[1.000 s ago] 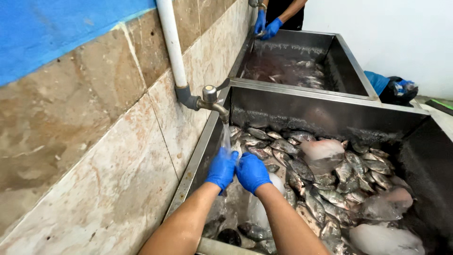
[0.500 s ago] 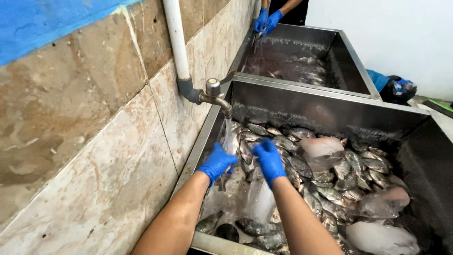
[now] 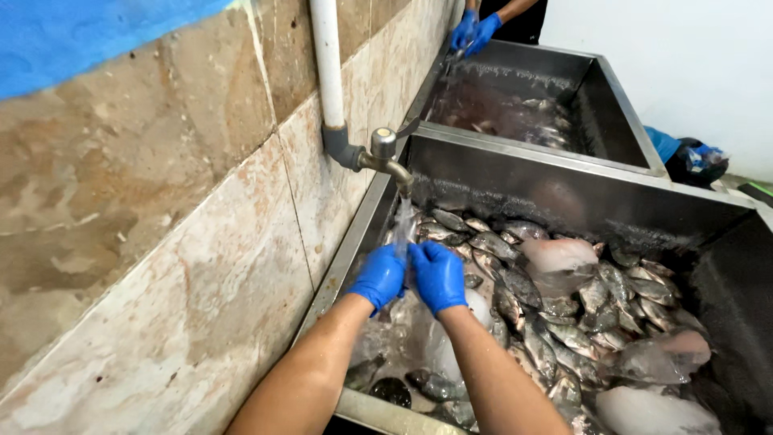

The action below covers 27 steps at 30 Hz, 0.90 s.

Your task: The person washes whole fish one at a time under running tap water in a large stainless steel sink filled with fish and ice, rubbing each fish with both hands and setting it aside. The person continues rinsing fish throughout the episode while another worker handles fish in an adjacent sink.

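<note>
Two hands in blue gloves are close together under a running tap [image 3: 385, 155]. The left hand [image 3: 378, 278] and the right hand [image 3: 439, 276] touch each other, and both are curled around something small and wet. The water falls on it, so I cannot tell what it is.

The hands are over a big metal sink [image 3: 580, 181]. The sink is full of small grey fish [image 3: 555, 330] and lumps of ice [image 3: 555, 256]. The fish pile lies at 3 o'clock from the hands, very near. More ice [image 3: 660, 358] sits at 4 o'clock, farther off.

The tap comes out of a white pipe [image 3: 327, 64] at 12 o'clock, just above the hands. A tiled wall [image 3: 185, 242] stands at 9 o'clock, just beside the sink.

At 1 o'clock, well apart, there is a second sink [image 3: 564, 89] with water and a few fish. Another person's hands in blue gloves [image 3: 475, 32] work at its far end.
</note>
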Each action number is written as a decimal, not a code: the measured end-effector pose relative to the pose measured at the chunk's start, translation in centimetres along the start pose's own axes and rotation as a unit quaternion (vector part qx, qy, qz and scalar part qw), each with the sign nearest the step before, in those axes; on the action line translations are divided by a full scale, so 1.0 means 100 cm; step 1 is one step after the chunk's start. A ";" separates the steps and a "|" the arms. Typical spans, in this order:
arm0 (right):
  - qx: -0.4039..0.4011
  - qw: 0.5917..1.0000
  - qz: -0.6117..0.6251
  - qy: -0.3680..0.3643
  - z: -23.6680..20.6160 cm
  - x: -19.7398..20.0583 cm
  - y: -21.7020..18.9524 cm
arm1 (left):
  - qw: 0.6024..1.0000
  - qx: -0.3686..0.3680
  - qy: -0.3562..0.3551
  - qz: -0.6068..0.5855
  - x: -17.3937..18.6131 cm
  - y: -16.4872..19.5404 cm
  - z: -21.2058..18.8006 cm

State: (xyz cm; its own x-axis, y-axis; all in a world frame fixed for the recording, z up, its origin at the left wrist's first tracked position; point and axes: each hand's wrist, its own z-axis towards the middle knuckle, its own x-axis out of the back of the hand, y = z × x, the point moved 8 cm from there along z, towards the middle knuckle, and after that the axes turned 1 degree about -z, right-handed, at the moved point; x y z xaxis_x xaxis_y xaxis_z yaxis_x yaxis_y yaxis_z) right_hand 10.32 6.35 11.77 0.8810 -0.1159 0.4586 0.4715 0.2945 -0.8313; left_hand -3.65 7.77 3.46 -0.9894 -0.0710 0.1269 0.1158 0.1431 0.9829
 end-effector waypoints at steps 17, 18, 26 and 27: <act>-0.054 0.959 0.250 -0.125 0.017 -0.010 0.048 | 0.998 -0.027 0.008 0.057 -0.005 -0.009 0.023; -0.054 0.961 0.250 -0.102 0.018 -0.005 0.048 | 0.998 -0.051 -0.012 0.025 -0.009 -0.001 0.020; -0.064 0.973 0.219 -0.047 0.023 0.019 0.053 | 0.979 0.012 -0.184 -0.089 -0.033 0.012 -0.016; -0.051 0.973 0.204 -0.097 0.021 0.012 0.049 | 0.986 0.012 -0.161 -0.036 -0.028 0.011 -0.016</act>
State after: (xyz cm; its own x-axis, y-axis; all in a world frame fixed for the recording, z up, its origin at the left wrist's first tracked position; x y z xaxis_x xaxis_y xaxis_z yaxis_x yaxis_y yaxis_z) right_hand 13.61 9.61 8.93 0.9762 0.1759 0.1266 0.0941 0.1819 -0.9788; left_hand -0.66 6.56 4.40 -0.9721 0.2344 0.0046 0.0465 0.1733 0.9838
